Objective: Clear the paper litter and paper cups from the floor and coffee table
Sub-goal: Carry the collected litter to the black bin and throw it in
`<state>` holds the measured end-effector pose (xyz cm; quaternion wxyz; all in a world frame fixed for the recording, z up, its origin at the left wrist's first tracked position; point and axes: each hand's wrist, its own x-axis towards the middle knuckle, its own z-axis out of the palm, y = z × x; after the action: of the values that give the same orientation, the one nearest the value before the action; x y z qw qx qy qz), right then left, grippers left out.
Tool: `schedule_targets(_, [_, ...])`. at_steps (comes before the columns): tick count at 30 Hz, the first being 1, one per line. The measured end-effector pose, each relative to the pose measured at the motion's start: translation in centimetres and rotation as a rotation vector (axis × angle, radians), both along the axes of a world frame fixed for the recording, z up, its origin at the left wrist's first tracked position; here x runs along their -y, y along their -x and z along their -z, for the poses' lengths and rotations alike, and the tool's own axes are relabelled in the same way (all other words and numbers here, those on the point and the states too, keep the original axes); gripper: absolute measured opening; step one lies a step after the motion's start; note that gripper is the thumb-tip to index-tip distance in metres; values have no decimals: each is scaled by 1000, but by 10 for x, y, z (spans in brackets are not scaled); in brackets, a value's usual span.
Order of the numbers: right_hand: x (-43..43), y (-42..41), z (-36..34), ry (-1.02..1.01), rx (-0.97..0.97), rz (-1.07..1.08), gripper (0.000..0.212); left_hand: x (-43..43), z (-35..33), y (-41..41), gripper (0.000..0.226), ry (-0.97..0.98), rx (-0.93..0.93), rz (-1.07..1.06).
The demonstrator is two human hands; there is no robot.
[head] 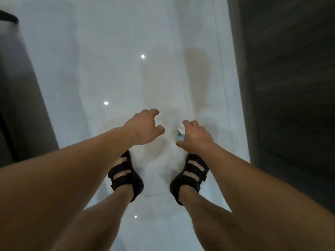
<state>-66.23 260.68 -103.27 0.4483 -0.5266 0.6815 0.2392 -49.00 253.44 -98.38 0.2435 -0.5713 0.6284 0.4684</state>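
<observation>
The left hand hangs over the floor, fingers loosely curled, holding nothing. The right hand curls over a small white-and-blue paper scrap that peeks out at its thumb side, between the two hands. I cannot tell whether the scrap is pinched or only lies under the fingers (the palm hides most of it). The likely trouble is that so thin a scrap skids on the glossy tile or slips from a loose pinch, landing by the sandal just behind that hand.

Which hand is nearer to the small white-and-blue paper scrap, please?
Right. The right hand sits against the paper scrap, its fingers either side; the left hand hangs apart, to its left.
</observation>
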Motion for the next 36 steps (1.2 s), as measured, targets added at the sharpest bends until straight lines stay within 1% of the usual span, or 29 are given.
schedule_targets(3, [-12, -9, 62, 0, -46, -19, 76, -4, 54, 0, 64, -31, -15, 54])
schedule_targets(5, [-22, -12, 90, 42, -76, -3, 63, -4, 78, -1, 64, -47, -23, 74])
schedule_targets(7, [-30, -12, 102, 87, -76, 58, 49, -4, 88, -1, 64, -58, -31, 83])
schedule_targets(10, [-32, -9, 85, 154, -14, 193, 46, -2, 74, 2, 64, -94, -53, 64])
schedule_targets(13, [-23, 1, 23, 286, 57, 265, 57, 4, 26, 15, 64, -119, -105, -35])
schedule_targets(16, [-6, 12, -72, 427, 167, 338, 69, 12, -52, 39, 64, -159, -185, -108])
schedule_targets(19, [10, 27, -173, 542, 236, 402, 71, 24, -142, 70, 55, -155, -278, -79])
schedule_targets(21, [18, 41, -235, 618, 240, 424, 71, 33, -201, 90, 49, -120, -343, -92])
schedule_targets(23, [21, 56, -286, 704, 233, 465, 70, 41, -253, 107, 49, -87, -386, -99])
schedule_targets(25, [20, 71, -329, 762, 222, 497, 69, 47, -296, 125, 55, -70, -421, -77])
schedule_targets(27, [15, 84, -358, 815, 204, 535, 70, 49, -328, 144, 56, -42, -451, -40])
schedule_targets(29, [4, 96, -378, 839, 185, 610, 74, 47, -349, 163, 48, -2, -467, -1])
schedule_targets(32, [-21, 117, -398, 808, 160, 702, 88, 39, -367, 187, 37, 53, -447, 41])
schedule_targets(34, [-40, 142, -408, 798, 55, 699, 91, 34, -377, 203, 39, 77, -417, 69])
schedule_targets(36, [-55, 179, -414, 804, -119, 683, 88, 29, -383, 221, 43, 84, -386, 117])
